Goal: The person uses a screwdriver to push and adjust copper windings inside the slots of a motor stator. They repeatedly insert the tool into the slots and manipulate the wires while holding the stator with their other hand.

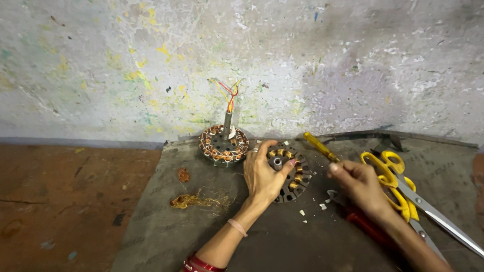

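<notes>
A round metal motor core (pixel 294 174) with copper windings in its slots lies flat on a grey mat (pixel 159 237). My left hand (pixel 263 176) rests on its left half, thumb beside the centre hub. My right hand (pixel 358 182) grips a yellow-handled screwdriver (pixel 319 146) just right of the core, handle pointing up and away. A second wound core (pixel 224 144) stands behind, with a shaft and coloured wires (pixel 228 93) sticking up.
Two yellow-handled scissors (pixel 399 183) lie at the right, blades toward the near right corner. A red-handled tool (pixel 365 226) lies under my right forearm. A tangle of copper wire (pixel 198 199) sits left of my hand. A paint-spattered wall (pixel 331 56) is behind, brown floor (pixel 49 204) left.
</notes>
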